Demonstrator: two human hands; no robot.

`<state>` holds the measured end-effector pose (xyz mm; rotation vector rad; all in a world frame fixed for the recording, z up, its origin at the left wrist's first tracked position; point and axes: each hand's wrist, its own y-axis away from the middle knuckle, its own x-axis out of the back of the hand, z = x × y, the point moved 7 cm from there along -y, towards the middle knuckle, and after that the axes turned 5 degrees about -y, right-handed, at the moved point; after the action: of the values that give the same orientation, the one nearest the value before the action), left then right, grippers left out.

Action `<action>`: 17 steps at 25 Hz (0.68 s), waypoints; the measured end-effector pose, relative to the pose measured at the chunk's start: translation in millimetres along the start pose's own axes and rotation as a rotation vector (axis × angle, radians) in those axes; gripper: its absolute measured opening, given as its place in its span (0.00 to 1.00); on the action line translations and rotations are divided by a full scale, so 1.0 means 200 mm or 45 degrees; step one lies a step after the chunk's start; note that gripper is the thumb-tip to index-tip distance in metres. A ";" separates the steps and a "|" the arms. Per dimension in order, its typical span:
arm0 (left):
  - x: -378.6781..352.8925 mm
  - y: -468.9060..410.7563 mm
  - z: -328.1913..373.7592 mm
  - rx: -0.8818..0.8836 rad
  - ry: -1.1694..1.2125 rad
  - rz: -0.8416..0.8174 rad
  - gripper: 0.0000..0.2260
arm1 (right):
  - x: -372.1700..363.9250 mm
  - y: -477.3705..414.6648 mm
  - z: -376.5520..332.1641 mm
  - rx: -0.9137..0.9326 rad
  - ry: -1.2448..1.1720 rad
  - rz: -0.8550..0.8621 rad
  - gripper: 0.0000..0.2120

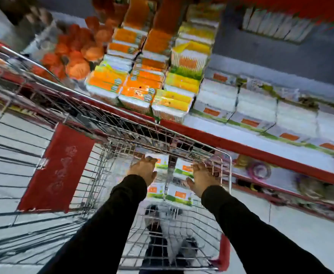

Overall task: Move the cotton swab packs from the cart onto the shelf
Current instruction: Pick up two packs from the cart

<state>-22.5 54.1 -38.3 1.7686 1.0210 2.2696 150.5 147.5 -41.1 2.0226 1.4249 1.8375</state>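
Now both hands are down in the silver wire shopping cart (182, 135): left hand (143, 170) open on a white, green-and-orange cotton swab pack (161, 162), right hand (202, 179) spread beside another pack (183, 169) at the far end. Light, crushable — pinch the sides. Beyond, the red-edged shelf (241, 147) looks crowded along its front.

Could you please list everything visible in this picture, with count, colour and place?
cotton swab packs in cart: four visible, white with green and orange, in the far end of the basket
shopping cart: one, metal wire with red trim, beside the shelf
red child-seat flap: one, on the cart
shelf: grey with red edge
white packs on shelf: a row, count unclear
orange and yellow packs: stacked, shelf's left
left hand: on a pack
right hand: at a pack
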 end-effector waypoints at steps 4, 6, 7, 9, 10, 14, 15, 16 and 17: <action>-0.18 -0.26 -0.04 -0.027 -0.075 -0.115 0.29 | -0.13 -0.19 0.10 -0.072 0.069 -0.052 0.28; -0.25 -0.35 -0.05 -0.037 -0.119 -0.137 0.32 | -0.20 -0.26 0.12 -0.059 0.155 -0.056 0.29; -0.28 -0.38 -0.05 -0.046 -0.152 -0.123 0.33 | -0.22 -0.28 0.13 -0.043 0.203 -0.049 0.30; -0.31 -0.42 -0.06 -0.068 -0.221 -0.107 0.35 | -0.24 -0.31 0.13 -0.023 0.263 -0.050 0.33; -0.32 -0.43 -0.06 -0.088 -0.240 -0.108 0.36 | -0.25 -0.32 0.13 -0.010 0.266 -0.042 0.33; -0.33 -0.47 -0.07 -0.121 -0.289 -0.057 0.37 | -0.27 -0.36 0.11 -0.023 0.307 -0.020 0.40; -0.33 -0.47 -0.06 -0.118 -0.302 -0.051 0.38 | -0.27 -0.37 0.11 -0.030 0.323 -0.012 0.41; -0.32 -0.47 -0.06 -0.108 -0.309 -0.063 0.38 | -0.27 -0.38 0.11 -0.038 0.337 -0.016 0.42; -0.33 -0.47 -0.06 -0.101 -0.315 -0.070 0.39 | -0.27 -0.39 0.11 -0.040 0.345 -0.015 0.43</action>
<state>-42.0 91.7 -145.0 1.9032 0.9080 1.9677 131.6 168.3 -133.6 1.8001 1.4517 2.1821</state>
